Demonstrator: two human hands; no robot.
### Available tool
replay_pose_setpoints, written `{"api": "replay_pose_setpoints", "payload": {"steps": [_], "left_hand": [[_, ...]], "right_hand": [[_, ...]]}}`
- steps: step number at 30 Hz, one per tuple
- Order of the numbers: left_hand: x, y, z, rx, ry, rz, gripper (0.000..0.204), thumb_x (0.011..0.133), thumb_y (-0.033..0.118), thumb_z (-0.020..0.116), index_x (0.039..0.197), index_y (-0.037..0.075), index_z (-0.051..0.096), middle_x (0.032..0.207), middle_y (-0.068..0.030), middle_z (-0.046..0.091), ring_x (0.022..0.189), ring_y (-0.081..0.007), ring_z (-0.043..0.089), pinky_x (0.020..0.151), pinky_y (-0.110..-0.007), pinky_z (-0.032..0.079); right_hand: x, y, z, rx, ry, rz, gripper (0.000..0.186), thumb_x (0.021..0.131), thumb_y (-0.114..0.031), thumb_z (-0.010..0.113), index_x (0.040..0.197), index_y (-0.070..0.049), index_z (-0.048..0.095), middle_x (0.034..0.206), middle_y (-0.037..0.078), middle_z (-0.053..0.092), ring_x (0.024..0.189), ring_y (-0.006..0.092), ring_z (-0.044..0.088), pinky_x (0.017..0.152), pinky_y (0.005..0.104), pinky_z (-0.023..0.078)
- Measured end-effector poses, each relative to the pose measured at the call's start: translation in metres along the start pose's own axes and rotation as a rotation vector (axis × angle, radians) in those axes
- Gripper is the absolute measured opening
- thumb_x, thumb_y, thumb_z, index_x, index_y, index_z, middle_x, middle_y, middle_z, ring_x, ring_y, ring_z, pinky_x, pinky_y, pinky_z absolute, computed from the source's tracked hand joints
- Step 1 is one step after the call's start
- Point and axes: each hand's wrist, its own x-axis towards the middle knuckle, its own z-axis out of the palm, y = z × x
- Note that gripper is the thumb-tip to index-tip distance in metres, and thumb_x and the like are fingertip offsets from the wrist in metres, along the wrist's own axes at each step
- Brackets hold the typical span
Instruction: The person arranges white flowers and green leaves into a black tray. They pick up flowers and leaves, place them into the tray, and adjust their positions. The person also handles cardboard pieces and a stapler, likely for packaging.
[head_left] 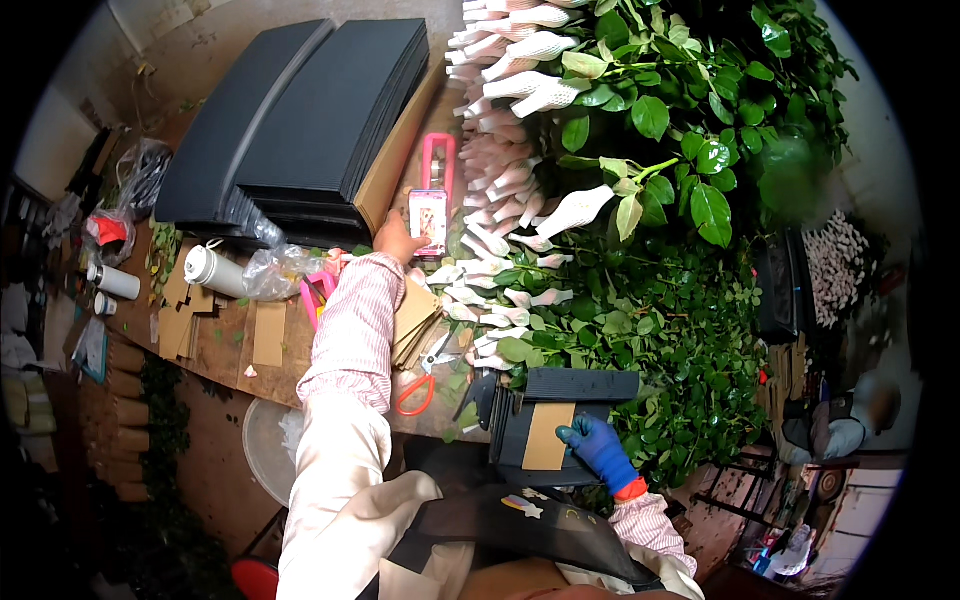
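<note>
My left hand [399, 240] is bare and stretched across the workbench, fingers apart, with a fingertip at the lower edge of a phone [430, 222] whose screen is lit. Just beyond the phone lies a pink-framed tool [438, 160], perhaps a tape dispenser. My right hand [601, 449], in a blue glove, is closed at the right edge of a tan cardboard piece [548, 437]. That piece lies on a black corrugated sheet [513, 432] in front of my body. Exactly how the gloved fingers grip is hard to see.
Stacked black sheets [335, 105] stand at the back left. Roses in white netting sleeves [540, 90] with leafy stems [660, 330] fill the right. Orange-handled scissors [416, 394], cardboard pieces [412, 325], a white bottle [214, 270] and plastic wrap [275, 272] lie about my left arm.
</note>
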Motion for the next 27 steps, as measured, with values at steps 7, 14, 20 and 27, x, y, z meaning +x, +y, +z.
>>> {"api": "replay_pose_setpoints", "payload": {"steps": [7, 14, 20, 27], "left_hand": [[0.005, -0.006, 0.012, -0.325, 0.073, 0.074, 0.071, 0.103, 0.059, 0.036, 0.122, -0.005, 0.061, 0.120, -0.0293, 0.064, 0.112, -0.0469, 0.060, 0.095, -0.048, 0.045], [-0.007, -0.004, 0.008, -0.384, -0.119, 0.053, 0.071, 0.082, 0.040, 0.081, 0.128, -0.004, 0.050, 0.119, -0.0235, 0.068, 0.110, -0.0363, 0.067, 0.093, -0.040, 0.051], [-0.023, 0.013, -0.003, 0.304, -0.166, -0.086, 0.090, 0.065, 0.036, 0.092, 0.127, -0.005, 0.040, 0.118, -0.0251, 0.067, 0.111, -0.0369, 0.067, 0.095, -0.041, 0.052], [-0.010, -0.003, -0.004, 0.423, -0.320, -0.120, 0.058, 0.071, 0.020, 0.082, 0.121, -0.004, 0.064, 0.116, -0.0231, 0.070, 0.109, -0.0375, 0.068, 0.093, -0.043, 0.054]], "right_hand": [[0.001, 0.002, 0.003, -0.039, 0.010, 0.021, 0.045, 0.086, -0.048, 0.074, 0.081, -0.003, 0.066, 0.070, 0.011, 0.063, 0.062, 0.0225, 0.057, 0.066, 0.0377, 0.050], [-0.002, -0.004, -0.002, 0.010, -0.036, 0.026, 0.043, 0.087, -0.046, 0.074, 0.089, -0.003, 0.070, 0.074, 0.010, 0.066, 0.067, 0.0193, 0.059, 0.070, 0.0353, 0.051], [-0.002, -0.003, -0.002, -0.028, -0.031, 0.071, 0.043, 0.087, -0.045, 0.075, 0.086, -0.002, 0.069, 0.074, 0.011, 0.066, 0.065, 0.0204, 0.059, 0.069, 0.0362, 0.051], [-0.002, -0.003, -0.001, -0.032, 0.000, 0.021, 0.044, 0.086, -0.046, 0.075, 0.083, -0.003, 0.068, 0.072, 0.014, 0.064, 0.063, 0.0245, 0.058, 0.069, 0.0378, 0.051]]}}
